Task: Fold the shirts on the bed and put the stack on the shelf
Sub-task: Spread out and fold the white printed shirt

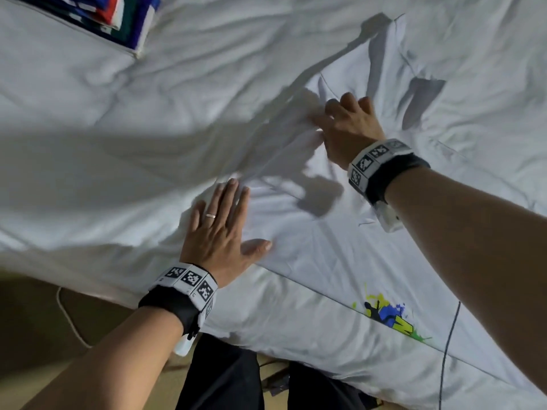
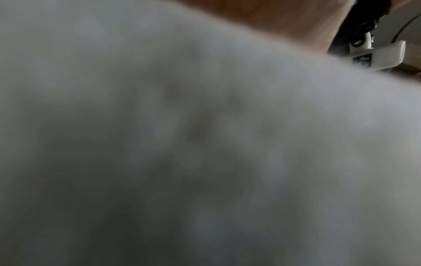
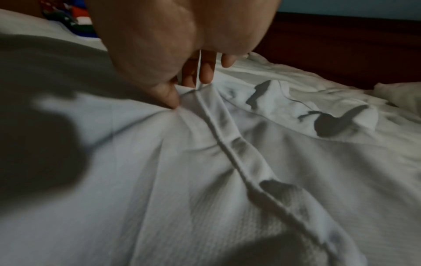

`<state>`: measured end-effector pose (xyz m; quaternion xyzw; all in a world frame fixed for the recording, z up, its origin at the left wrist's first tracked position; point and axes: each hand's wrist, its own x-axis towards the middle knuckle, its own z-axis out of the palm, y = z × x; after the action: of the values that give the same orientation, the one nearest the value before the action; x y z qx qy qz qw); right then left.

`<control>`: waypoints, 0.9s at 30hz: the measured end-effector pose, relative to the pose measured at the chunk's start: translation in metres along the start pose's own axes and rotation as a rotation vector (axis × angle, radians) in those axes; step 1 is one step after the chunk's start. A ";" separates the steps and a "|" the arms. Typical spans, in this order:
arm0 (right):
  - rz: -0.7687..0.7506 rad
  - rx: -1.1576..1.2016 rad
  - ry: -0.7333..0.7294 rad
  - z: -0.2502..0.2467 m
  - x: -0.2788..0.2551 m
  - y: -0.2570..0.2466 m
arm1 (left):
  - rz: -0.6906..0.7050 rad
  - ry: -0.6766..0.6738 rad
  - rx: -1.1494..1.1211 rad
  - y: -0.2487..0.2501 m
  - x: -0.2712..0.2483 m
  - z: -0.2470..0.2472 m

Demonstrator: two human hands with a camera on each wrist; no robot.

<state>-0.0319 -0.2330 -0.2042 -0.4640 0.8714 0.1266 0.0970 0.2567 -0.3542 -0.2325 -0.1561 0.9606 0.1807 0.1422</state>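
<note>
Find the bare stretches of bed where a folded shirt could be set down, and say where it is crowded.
The widest free patch is the rumpled bedding between the coloured folded clothes at the far left corner and the left hand. The near right side is crowded: the white shirt is spread there, pressed by the left hand and pinched by the right hand.

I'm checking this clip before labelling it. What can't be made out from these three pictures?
- Left wrist view: the left hand is hidden; blurred white cloth fills the picture.
- Head view: the coloured folded stack is cut off by the top edge, so its count is unknown.
- Head view: the white shirt blends into the white bedding; its outline is unclear.
- Right wrist view: the right hand hides what its fingers pinch.
- The shelf appears nowhere.
</note>
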 end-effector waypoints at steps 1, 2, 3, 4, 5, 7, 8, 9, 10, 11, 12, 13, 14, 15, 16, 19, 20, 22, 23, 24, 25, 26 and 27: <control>0.026 -0.028 0.021 -0.004 0.000 0.000 | -0.003 -0.005 -0.003 0.000 0.000 0.000; 0.054 -0.034 0.050 -0.009 -0.003 0.001 | -0.007 -0.011 -0.004 -0.001 0.000 -0.001; 0.078 -0.016 0.087 -0.013 -0.009 0.003 | -0.009 -0.018 -0.009 0.000 0.000 -0.002; 0.098 0.025 0.128 -0.016 -0.018 0.005 | -0.010 -0.023 -0.015 0.000 0.000 -0.004; 0.115 0.085 0.171 -0.019 -0.029 0.005 | -0.011 -0.030 -0.024 0.001 0.001 -0.006; 0.132 0.232 0.270 -0.027 -0.061 0.003 | -0.010 -0.025 -0.048 0.002 0.002 -0.010; 0.132 0.300 0.316 -0.031 -0.080 0.000 | -0.004 0.006 -0.059 0.003 0.003 -0.013; 0.132 0.354 0.348 -0.032 -0.102 -0.004 | 0.003 0.042 -0.064 0.003 0.005 -0.016; 0.138 0.393 0.367 -0.030 -0.125 -0.009 | 0.007 0.058 -0.063 0.003 0.007 -0.020; 0.151 0.423 0.372 -0.026 -0.148 -0.016 | 0.016 0.057 -0.056 0.002 0.010 -0.024; 0.165 0.454 0.362 -0.018 -0.169 -0.023 | 0.030 0.055 -0.042 0.001 0.013 -0.028; 0.175 0.486 0.344 -0.008 -0.190 -0.031 | 0.044 0.057 -0.025 0.001 0.016 -0.032; 0.180 0.517 0.316 0.004 -0.208 -0.039 | 0.055 0.063 -0.008 0.001 0.019 -0.035; 0.181 0.541 0.286 0.017 -0.224 -0.048 | 0.069 0.071 0.005 0.001 0.021 -0.037; 0.185 0.558 0.252 0.029 -0.237 -0.055 | 0.088 0.075 0.017 0.000 0.022 -0.038; 0.232 0.578 0.167 0.056 -0.261 -0.070 | 0.159 0.098 0.067 -0.003 0.022 -0.040; 0.257 0.582 0.164 0.059 -0.264 -0.074 | 0.197 0.133 0.085 -0.005 0.022 -0.042; 0.295 0.592 0.211 0.060 -0.266 -0.079 | 0.322 0.223 0.112 -0.010 0.021 -0.043; 0.304 0.600 0.247 0.058 -0.267 -0.082 | 0.403 0.260 0.119 -0.014 0.020 -0.043; 0.307 0.609 0.287 0.056 -0.269 -0.084 | 0.484 0.280 0.123 -0.019 0.020 -0.042; 0.305 0.615 0.326 0.053 -0.271 -0.086 | 0.550 0.283 0.124 -0.024 0.020 -0.041; 0.300 0.617 0.357 0.052 -0.274 -0.088 | 0.594 0.279 0.123 -0.030 0.020 -0.041; 0.293 0.614 0.371 0.052 -0.277 -0.090 | 0.618 0.278 0.121 -0.034 0.020 -0.041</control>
<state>0.1983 -0.0476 -0.1856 -0.2989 0.9285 -0.2140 0.0529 0.2419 -0.4056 -0.2122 0.1277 0.9817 0.1349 -0.0426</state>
